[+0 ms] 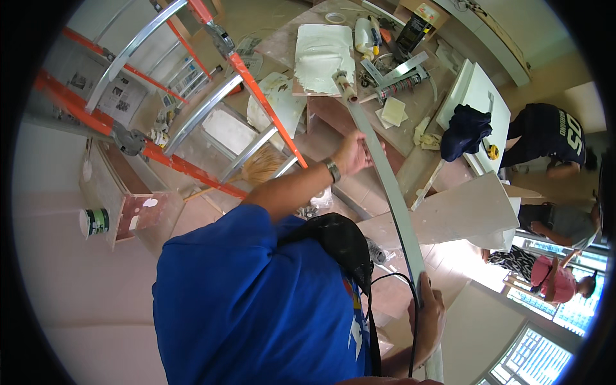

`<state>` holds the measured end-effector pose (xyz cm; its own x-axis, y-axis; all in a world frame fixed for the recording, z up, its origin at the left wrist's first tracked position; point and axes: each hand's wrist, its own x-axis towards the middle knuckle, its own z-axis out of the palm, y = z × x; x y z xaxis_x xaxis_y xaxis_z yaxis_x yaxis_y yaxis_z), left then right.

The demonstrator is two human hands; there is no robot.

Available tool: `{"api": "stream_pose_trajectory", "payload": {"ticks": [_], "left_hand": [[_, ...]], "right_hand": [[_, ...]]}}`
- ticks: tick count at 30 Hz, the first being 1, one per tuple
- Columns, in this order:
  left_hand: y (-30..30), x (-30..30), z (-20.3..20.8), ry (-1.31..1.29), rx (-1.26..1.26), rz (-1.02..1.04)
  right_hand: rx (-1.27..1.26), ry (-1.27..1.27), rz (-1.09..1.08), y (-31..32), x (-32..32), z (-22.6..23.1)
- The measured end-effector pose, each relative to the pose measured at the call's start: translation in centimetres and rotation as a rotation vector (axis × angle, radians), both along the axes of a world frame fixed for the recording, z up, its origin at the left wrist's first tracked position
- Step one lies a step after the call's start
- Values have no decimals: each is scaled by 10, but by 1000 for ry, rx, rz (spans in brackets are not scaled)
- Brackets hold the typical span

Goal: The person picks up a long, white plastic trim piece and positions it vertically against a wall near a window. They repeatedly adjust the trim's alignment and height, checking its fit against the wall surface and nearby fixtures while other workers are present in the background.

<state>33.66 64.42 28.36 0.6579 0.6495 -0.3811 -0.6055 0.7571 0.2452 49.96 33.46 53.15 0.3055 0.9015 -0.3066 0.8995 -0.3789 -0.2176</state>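
A long, flat grey strip [393, 199] runs slantwise in front of me. My left hand [351, 154], with a watch at the wrist, is closed at the strip's upper part. Farther down, my right hand [428, 316] has its fingers wrapped round the lower part. The strip's far end carries white smears and brown edging, close to a board [307, 90] coated with thick white paste [324, 54]. A thin black cable [416, 340] passes over my right hand. The strip's lowest stretch is partly hidden by that hand.
An orange ladder [263, 102] stands left. The cluttered worktable [410, 138] holds a caulking gun [401, 86], a black can [414, 32] and pale square pads [393, 112]. Dark cloth [468, 131] lies on a white panel [494, 106]. Several people [552, 135] are at the right.
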Motion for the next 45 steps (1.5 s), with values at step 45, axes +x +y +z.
{"api": "stream_pose_trajectory", "payload": {"ticks": [45], "left_hand": [[-552,380,244,-715,918,-1228]], "right_hand": [[1222,-285,-1512,-414,-43,-224]]}}
